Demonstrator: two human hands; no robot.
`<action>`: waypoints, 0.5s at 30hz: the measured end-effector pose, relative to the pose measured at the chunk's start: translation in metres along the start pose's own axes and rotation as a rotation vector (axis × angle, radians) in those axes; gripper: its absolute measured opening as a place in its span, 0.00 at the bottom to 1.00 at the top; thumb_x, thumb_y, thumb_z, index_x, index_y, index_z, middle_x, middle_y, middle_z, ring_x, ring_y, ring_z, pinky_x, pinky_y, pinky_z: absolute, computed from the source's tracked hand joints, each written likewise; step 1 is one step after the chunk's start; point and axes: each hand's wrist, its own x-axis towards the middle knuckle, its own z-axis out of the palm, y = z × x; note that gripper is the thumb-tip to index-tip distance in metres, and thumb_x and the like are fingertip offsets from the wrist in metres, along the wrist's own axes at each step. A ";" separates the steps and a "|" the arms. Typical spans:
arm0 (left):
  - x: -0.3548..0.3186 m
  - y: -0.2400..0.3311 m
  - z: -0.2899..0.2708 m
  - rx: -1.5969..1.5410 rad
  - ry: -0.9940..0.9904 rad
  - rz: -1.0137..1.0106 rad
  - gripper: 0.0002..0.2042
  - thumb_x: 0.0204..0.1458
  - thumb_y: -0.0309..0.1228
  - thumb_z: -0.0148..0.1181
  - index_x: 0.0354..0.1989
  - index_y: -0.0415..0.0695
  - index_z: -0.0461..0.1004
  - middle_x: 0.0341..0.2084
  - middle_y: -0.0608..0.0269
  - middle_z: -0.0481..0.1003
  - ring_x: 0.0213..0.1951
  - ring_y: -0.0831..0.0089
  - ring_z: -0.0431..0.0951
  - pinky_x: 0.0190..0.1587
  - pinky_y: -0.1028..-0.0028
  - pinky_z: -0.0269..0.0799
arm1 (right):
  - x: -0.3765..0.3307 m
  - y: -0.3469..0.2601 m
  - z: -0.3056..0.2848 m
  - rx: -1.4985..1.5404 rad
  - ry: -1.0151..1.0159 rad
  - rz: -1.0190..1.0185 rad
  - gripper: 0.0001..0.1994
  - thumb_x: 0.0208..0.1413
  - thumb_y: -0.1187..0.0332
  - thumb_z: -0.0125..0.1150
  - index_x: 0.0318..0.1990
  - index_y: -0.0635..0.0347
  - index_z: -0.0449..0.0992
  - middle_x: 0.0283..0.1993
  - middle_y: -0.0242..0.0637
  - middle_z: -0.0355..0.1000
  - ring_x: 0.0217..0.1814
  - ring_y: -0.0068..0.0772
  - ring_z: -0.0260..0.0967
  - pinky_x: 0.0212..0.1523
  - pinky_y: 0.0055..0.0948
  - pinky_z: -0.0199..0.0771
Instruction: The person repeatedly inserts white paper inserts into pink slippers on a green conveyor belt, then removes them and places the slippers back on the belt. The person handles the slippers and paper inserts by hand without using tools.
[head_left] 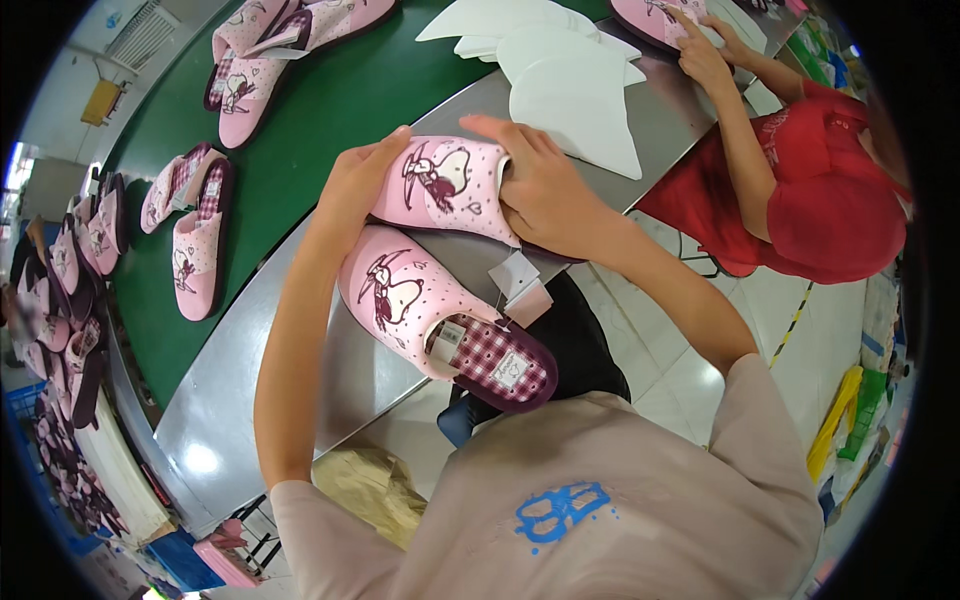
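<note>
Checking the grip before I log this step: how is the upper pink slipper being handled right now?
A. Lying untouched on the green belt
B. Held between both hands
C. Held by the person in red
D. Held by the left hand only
B: the upper pink slipper sits between the left hand at its toe end and the right hand at its opening, above the second slipper on the metal table.

A grey metal workbench (300, 330) carries a pink cartoon-printed slipper (440, 320) just below the hands, with white paper sheets (575, 85) beyond the right hand (545, 195).
</note>
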 end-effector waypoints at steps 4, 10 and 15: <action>0.000 -0.004 0.001 0.026 0.110 0.035 0.24 0.70 0.48 0.57 0.46 0.34 0.83 0.38 0.57 0.86 0.36 0.74 0.84 0.45 0.72 0.79 | -0.035 -0.031 -0.027 0.106 0.229 0.180 0.13 0.59 0.66 0.68 0.46 0.65 0.85 0.66 0.48 0.72 0.64 0.54 0.72 0.66 0.46 0.70; 0.003 -0.015 -0.003 -0.015 0.163 0.075 0.23 0.71 0.47 0.56 0.43 0.35 0.84 0.36 0.59 0.85 0.34 0.76 0.83 0.43 0.74 0.79 | -0.035 -0.063 -0.001 0.356 0.207 0.350 0.30 0.58 0.62 0.71 0.66 0.60 0.69 0.50 0.46 0.76 0.46 0.49 0.78 0.44 0.41 0.79; 0.005 -0.013 0.000 -0.025 0.172 0.143 0.21 0.72 0.46 0.57 0.38 0.38 0.83 0.30 0.63 0.84 0.28 0.80 0.80 0.35 0.75 0.78 | -0.025 -0.072 0.010 0.432 0.231 0.347 0.08 0.61 0.66 0.68 0.41 0.60 0.78 0.34 0.39 0.77 0.31 0.44 0.77 0.32 0.40 0.75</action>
